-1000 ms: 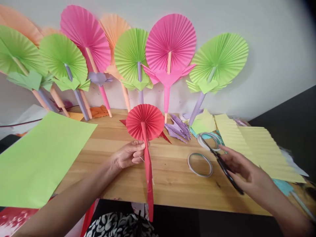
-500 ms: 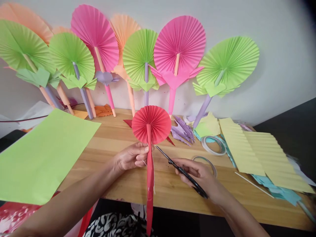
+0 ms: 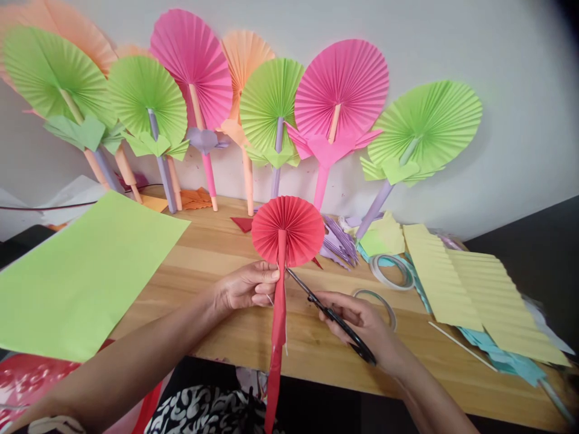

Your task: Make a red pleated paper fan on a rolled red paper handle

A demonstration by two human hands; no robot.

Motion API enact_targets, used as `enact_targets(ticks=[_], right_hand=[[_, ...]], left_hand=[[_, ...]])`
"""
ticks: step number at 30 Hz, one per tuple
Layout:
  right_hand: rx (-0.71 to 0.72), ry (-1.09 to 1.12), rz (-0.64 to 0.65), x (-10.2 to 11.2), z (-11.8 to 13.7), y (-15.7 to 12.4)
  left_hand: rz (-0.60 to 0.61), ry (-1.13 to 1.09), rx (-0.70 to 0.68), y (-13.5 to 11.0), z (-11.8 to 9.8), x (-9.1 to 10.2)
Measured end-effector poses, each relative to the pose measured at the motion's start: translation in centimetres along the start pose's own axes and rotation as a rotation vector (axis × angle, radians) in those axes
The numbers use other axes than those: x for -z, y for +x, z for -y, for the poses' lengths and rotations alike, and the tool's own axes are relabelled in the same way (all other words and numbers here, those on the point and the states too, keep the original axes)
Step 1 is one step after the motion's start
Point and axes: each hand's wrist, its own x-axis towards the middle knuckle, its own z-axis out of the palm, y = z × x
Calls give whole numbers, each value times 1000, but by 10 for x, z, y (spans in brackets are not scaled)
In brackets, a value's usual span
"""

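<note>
A red pleated paper fan [image 3: 301,235] with a long red paper handle stands upright in front of me. My left hand [image 3: 253,285] pinches the handle just under the round head. A thin white string [image 3: 286,337] hangs down along the handle. In my right hand [image 3: 357,316] is a pair of black scissors [image 3: 337,319], its blades pointing up and left. The blade tips are at the handle, close to my left fingertips; whether they touch the string I cannot tell.
Green, pink and orange paper fans [image 3: 341,90] lean along the wall. A green sheet [image 3: 94,271] lies at the left. To the right are tape rolls [image 3: 392,272], yellow pleated paper [image 3: 479,289], blue paper [image 3: 502,352] and a white stick [image 3: 461,345]. Purple folded paper [image 3: 339,241] lies behind the red fan.
The view has shifted slightly, so the fans and red fan appear a little further right. The scissor tips are now closer to the red handle. Both hands keep their hold.
</note>
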Motion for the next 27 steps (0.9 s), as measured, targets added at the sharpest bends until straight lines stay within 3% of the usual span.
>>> enact_targets(ticks=[9,17,22,27], right_hand=[[24,-7,-8,-2,-8,3],[79,-88,1,0,-12,3],[133,-432,-127,26,-8,-13],[209,-1004,-371,72,-24,-24]], left_hand=[[57,9,-4,0,0,1],[23,6,-3,-2,-2,2],[-26,-18,-46,-3,-4,5],[-85,-16,-46,-1,-3,3]])
